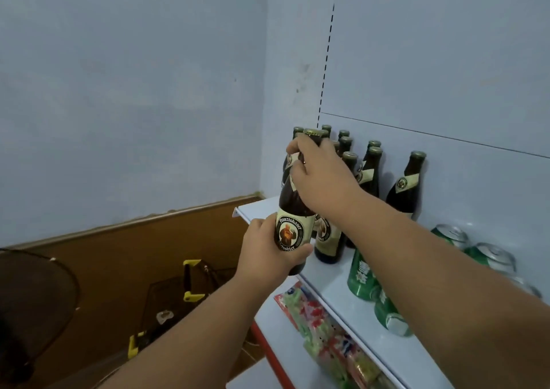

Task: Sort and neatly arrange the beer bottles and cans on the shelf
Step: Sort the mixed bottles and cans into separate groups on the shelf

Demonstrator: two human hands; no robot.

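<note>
A brown beer bottle (293, 210) with a cream label is held upright at the front left corner of the white shelf (333, 281). My left hand (269, 254) grips its base and label. My right hand (321, 177) grips its neck just under the gold cap. Behind it, several matching brown bottles (369, 168) stand in a cluster at the back left. One more bottle (406, 186) stands apart against the back panel. Green cans (361, 275) stand to the right, partly hidden by my right forearm; further cans (449, 235) sit nearer the back.
Colourful snack packets (315, 323) lie on the lower shelf beneath. On the brown floor at left are a dark wire basket with yellow corners (184, 296) and a round dark fan guard (32, 308). A blue wall stands to the left of the shelf.
</note>
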